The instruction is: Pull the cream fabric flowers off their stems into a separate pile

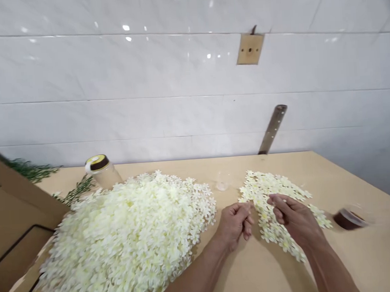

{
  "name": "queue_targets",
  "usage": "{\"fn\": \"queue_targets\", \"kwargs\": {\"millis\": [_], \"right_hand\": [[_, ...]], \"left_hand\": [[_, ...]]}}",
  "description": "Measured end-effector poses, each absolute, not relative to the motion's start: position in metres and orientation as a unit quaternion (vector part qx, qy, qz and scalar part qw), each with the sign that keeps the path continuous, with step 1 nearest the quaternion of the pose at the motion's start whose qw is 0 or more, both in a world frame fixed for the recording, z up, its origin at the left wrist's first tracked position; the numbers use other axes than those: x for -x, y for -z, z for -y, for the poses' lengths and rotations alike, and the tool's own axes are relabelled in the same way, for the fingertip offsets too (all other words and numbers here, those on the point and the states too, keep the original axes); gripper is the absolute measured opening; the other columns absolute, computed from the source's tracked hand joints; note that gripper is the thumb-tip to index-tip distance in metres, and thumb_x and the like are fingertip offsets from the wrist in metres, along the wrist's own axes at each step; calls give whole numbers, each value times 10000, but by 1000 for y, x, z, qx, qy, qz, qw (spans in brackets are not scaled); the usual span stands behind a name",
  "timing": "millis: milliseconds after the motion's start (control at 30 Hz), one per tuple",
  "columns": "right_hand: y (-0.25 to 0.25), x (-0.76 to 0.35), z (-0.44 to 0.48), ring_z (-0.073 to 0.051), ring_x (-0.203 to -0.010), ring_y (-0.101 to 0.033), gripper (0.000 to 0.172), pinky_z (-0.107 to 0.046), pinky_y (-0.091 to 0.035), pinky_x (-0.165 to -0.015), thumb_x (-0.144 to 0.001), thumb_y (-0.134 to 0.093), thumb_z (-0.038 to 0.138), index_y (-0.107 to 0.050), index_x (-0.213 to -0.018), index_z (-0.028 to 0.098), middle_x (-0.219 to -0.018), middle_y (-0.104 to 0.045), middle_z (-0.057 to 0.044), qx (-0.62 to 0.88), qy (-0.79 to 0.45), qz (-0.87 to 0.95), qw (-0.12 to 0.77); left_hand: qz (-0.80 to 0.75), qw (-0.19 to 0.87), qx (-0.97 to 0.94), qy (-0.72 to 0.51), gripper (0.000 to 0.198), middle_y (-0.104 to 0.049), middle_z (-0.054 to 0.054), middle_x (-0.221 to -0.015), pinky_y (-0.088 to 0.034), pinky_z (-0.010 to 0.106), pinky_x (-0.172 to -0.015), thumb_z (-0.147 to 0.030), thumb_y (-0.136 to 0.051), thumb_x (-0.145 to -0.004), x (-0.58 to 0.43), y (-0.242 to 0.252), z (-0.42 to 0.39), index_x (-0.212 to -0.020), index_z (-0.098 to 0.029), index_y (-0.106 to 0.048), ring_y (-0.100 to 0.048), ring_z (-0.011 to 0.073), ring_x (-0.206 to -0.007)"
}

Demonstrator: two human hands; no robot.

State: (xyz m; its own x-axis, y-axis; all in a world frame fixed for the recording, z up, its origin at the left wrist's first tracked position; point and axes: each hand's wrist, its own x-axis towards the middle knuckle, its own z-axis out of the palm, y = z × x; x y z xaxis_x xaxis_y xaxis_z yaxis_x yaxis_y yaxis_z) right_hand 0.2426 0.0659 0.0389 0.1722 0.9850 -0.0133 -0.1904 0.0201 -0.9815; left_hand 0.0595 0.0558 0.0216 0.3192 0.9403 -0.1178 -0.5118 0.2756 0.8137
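Observation:
Both hands are held over the table between two heaps of pale cream artificial flowers. My left hand (236, 223) is closed, its fingers curled together beside the right edge of the large flower heap (134, 233). Whatever it pinches is too small to make out. Just to its right, my right hand (293, 219) is also closed, thumb pressed on the forefinger, in front of the smaller spread of flowers (270, 185). What lies between those fingertips is hidden or too small to name. The hands are a little apart.
A clear plastic cup (221, 185) stands behind the hands. At the right is a small container of dark liquid (349, 219). A lidded jar (102, 171), green sprigs (34, 170) and a cardboard box (20, 209) are at the left. A metal strip (273, 129) leans on the tiled wall.

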Motion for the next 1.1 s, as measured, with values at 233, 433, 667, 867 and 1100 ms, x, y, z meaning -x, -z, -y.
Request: {"fn": "queue_targets", "kwargs": {"millis": [233, 433, 667, 867, 1100], "right_hand": [[-34, -243, -67, -23, -394, -329, 371, -148, -255, -304, -734, -788, 492, -707, -918, 181, -628, -498, 36, 491, -519, 377, 589], [-36, -237, -69, -66, -487, -460, 379, -172, -377, -386, -715, -804, 492, -717, -896, 171, -650, -557, 7, 476, -518, 342, 622], [-35, -242, -71, -77, -579, -516, 405, -204, -436, -466, -725, -825, 366, -713, -1089, 228, -943, -675, -47, 438, -565, 380, 587], [-35, -245, -70, -114, -658, -562, 330, -253, -499, -578, -712, -829, 371, -754, -974, 184, -889, -682, -66, 429, -559, 397, 589], [-36, -248, -70, -30, -411, -319, 340, -163, -246, -338, -763, -760, 506, -686, -811, 177, -577, -473, 47, 456, -542, 377, 597]], "left_hand": [[-336, 730, -338, -490, 402, -530, -47, -536, -165, 196, -282, -526, -697, -743, -58, -21, -56, -787, -134, -622, -317, 31, -288], [-314, 757, -291, -494, 414, -521, -56, -587, -190, 183, -334, -544, -694, -753, -56, -22, -58, -854, -153, -600, -378, 31, -341], [-283, 774, -298, -482, 366, -673, 43, -820, -400, 198, -446, -359, -814, -685, -59, -19, -60, -882, -133, -603, -587, 78, -493], [-295, 771, -313, -470, 469, -609, -23, -662, -389, 184, -440, -342, -829, -678, -59, -24, -58, -1038, -110, -638, -546, 60, -458], [-341, 740, -352, -460, 390, -519, -67, -544, -220, 187, -300, -501, -720, -762, -61, -28, -53, -815, -128, -616, -354, 22, -299]]}}
